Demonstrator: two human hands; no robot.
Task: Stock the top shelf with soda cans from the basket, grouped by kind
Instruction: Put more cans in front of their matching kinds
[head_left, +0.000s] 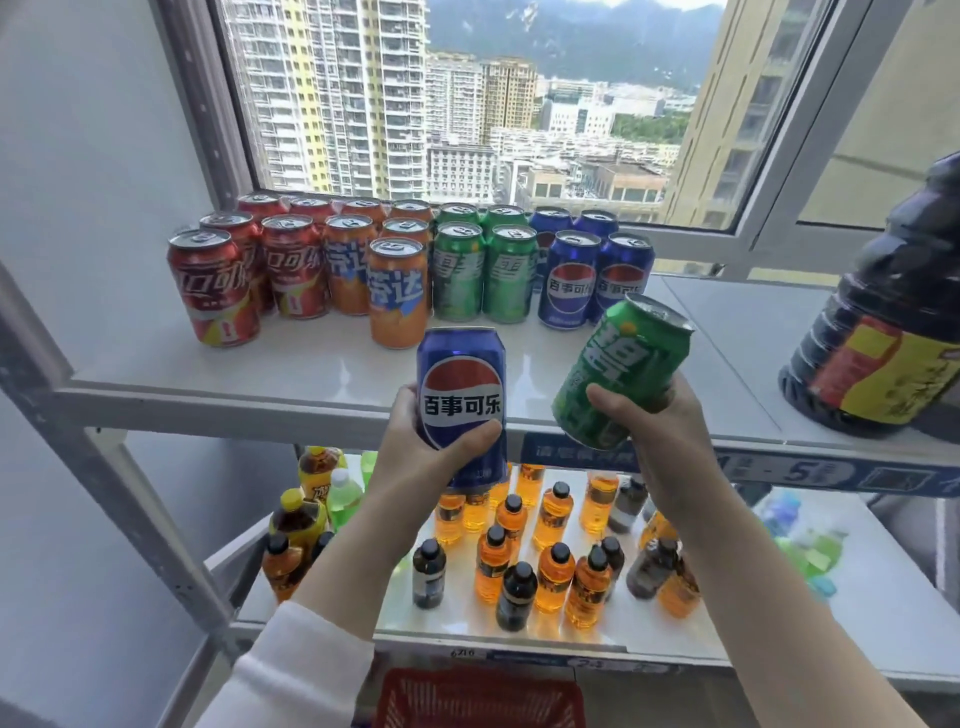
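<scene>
My left hand (415, 452) grips an upright blue cola can (461, 384) just in front of the top shelf (311, 369). My right hand (660, 431) holds a green soda can (623, 364), tilted to the right. On the shelf stand grouped cans: red cola cans (213, 286) at the left, then orange cans (397, 291), green cans (483, 270) and blue cans (597, 275). The red basket (478, 696) shows at the bottom edge, its contents hidden.
A large dark bottle (883, 332) with a red and yellow label stands on the top shelf at the right. The lower shelf (883, 597) holds several small orange and dark bottles (556, 571). A window (467, 104) is behind the shelf.
</scene>
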